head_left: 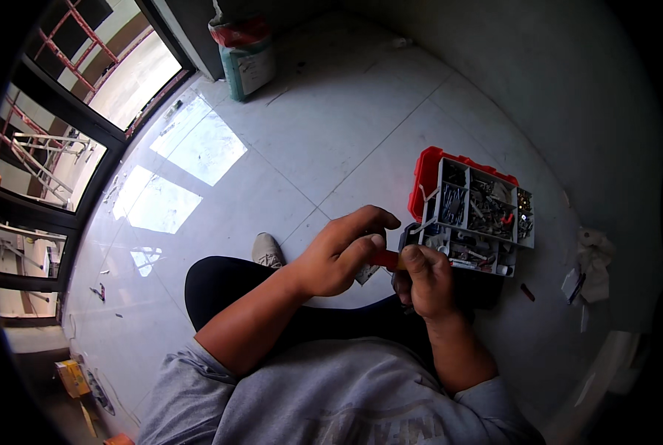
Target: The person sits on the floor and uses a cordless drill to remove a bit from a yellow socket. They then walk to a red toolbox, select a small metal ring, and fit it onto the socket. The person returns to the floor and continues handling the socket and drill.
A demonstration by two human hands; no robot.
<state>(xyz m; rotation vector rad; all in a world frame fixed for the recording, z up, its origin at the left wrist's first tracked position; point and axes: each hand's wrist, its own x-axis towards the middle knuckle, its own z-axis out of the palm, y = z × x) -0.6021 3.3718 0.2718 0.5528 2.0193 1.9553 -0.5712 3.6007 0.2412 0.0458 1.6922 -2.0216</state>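
A tool with a red and yellow handle [388,258] is held in the right hand [424,283], whose thumb is laid along the yellow part and whose fingers are curled narrowly underneath. The tool's working end cannot be made out. The red part is reached by the left hand [339,254], just to the left of that grip; its thumb and forefinger are held apart, and whether the red part is pinched by its hidden fingers cannot be told. Just beyond the right hand and to its right, a red toolbox [425,178] is set open, with its grey trays [487,270] spread out. Screws and other small metal parts [487,213] are sorted in the compartments. To the right of the grip, a short brown stick [527,292] is seen on the floor [294,159], and farther right a pale cloth [595,261] is left crumpled. To the left of both hands, a light shoe [267,251] is planted. Well beyond the grip, to the left, a teal and white container [247,68] is stood near the glass doors [97,122]
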